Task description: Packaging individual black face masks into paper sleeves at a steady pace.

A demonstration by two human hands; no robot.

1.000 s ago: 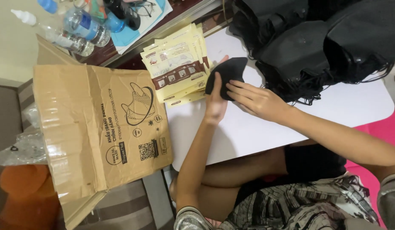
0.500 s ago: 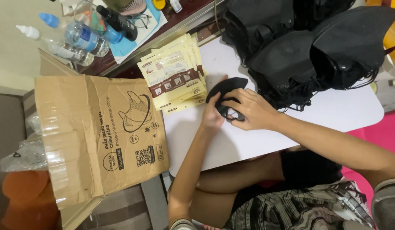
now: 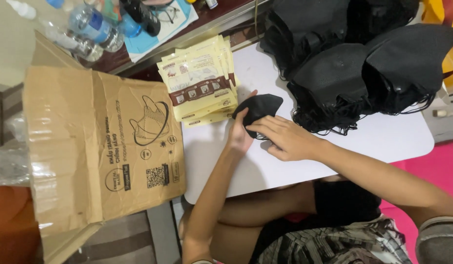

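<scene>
- The left hand [image 3: 239, 134] grips the edge of a black mask [image 3: 258, 110], thumb up along it and fingers tucked beneath, so it is closed on the mask.
- The right hand [image 3: 284, 139] lies flat beside it, fingers stretched out and spread, fingertips on the mask's lower edge; it pinches nothing, only presses.
- The mask rests on the white desk [image 3: 382, 137], near its back-left part, between a stack of packets [image 3: 199, 83] and a pile of black masks [image 3: 363, 63].
- The packets are pale yellow with a brown band, fanned in a stack just left of the mask.
- The pile is heaped at the desk's far side, loops trailing onto the surface.
- A cardboard box [image 3: 99, 146] stands open left of the desk.
- Plastic bottles [image 3: 87, 27] lie beyond the box on another surface.
</scene>
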